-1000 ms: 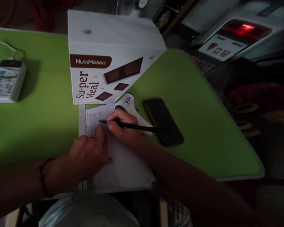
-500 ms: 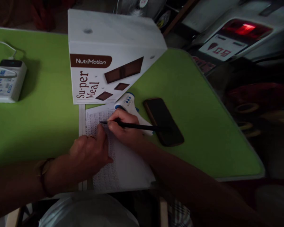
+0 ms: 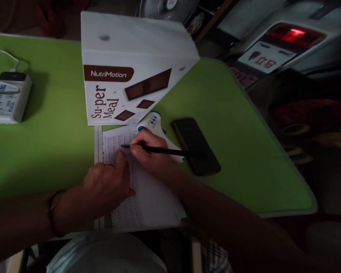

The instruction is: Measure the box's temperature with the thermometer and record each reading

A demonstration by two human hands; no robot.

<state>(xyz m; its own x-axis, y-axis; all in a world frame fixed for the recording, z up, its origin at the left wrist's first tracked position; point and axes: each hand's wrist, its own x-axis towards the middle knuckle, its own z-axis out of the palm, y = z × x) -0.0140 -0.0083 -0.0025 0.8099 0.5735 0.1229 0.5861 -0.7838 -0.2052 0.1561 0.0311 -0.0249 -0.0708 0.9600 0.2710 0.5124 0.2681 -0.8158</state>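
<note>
Single head-worn view, looking forward and steeply down from close above the near edge of the bright green flat table [image 3: 59, 144], with dim floor clutter beyond its right rim.

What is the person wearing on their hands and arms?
The left hand has a thin ring on one finger and a slim bracelet round the wrist. The right hand wears nothing that shows. Both forearms are bare, with no sleeves or gloves in view. The dim light hides finer details.

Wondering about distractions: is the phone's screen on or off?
Off: the phone lies flat on the green table, its screen uniformly dark.
</note>
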